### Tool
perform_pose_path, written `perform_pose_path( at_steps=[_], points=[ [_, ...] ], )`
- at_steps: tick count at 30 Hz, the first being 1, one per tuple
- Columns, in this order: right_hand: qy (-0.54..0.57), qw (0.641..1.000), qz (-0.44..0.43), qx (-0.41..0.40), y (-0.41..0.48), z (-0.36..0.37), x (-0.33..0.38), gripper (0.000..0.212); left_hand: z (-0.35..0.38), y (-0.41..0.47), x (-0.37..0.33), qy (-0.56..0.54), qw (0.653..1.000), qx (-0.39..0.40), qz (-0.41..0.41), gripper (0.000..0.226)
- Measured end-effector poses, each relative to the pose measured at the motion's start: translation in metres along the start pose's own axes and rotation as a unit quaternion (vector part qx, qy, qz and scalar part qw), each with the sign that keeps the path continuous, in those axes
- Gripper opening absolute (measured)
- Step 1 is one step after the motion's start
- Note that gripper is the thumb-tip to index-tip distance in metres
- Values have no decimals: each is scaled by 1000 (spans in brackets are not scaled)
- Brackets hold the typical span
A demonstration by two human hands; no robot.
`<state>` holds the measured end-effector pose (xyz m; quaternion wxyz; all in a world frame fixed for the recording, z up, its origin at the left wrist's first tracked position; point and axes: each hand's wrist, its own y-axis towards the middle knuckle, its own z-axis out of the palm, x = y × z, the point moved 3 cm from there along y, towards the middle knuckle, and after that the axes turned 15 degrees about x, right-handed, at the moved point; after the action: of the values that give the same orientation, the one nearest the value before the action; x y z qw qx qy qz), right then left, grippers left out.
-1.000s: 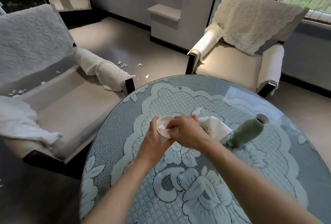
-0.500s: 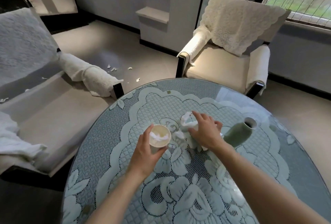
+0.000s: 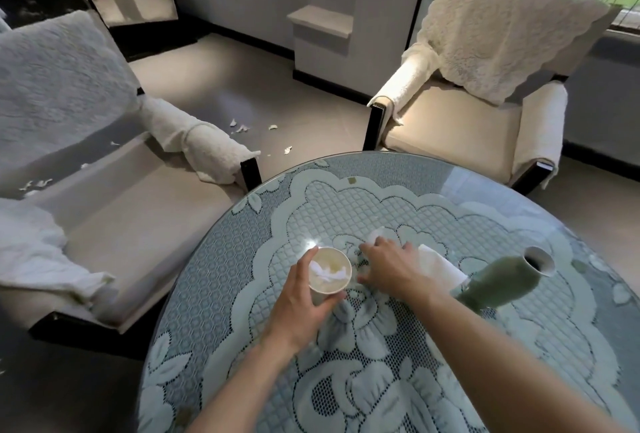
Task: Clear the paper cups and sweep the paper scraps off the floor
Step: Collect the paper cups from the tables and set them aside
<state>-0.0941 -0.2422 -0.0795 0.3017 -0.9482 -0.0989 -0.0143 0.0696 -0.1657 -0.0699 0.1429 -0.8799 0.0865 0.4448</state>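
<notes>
Two armchairs are standing on the floor point(image 3: 277, 93) beyond the table: we are recording the left armchair point(image 3: 121, 210) with white cloths over its back and arm, and the right armchair point(image 3: 450, 131) with a lace cover. The round table point(image 3: 519, 210) is carrying a lace cloth under glass. A green vase point(image 3: 498, 282) is sitting on it just right of the right hand; we cannot tell whether it is upright. The left hand point(image 3: 301, 311) is closing its grip round a paper cup point(image 3: 330, 275) near the table's middle, white scraps lying inside. The right hand point(image 3: 391, 268) is resting with fingers spread, grip open, on crumpled white paper point(image 3: 440, 264) beside the cup. Paper scraps point(image 3: 240, 127) are lying on the floor between the armchairs.
</notes>
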Motion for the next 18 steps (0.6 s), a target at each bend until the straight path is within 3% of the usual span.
perform_pose_path(
  at_steps=[5,8,10,11,13,16,18],
  points=[
    [232,969,-31,-73,-17,3,1,23,4,-1,-3,-3,1000,6,0,80],
    [472,866,-29,-165,-44,-31,-9,14,6,-2,-13,12,1000,20,-7,83],
    [606,775,-88,-157,-63,-51,-5,8,8,-3,-20,7,1000,22,-4,85],
    [621,761,-117,-148,-72,-57,2,8,10,-3,-25,3,1000,21,0,86],
    [555,810,-136,-134,-85,-61,17,11,12,-5,-34,2,1000,19,4,89],
    [302,941,-103,-113,-99,-50,28,25,14,-5,-45,-6,999,19,24,90],
    [210,968,-96,-97,-107,-44,28,37,13,-5,-50,-6,999,7,41,83]
  ],
)
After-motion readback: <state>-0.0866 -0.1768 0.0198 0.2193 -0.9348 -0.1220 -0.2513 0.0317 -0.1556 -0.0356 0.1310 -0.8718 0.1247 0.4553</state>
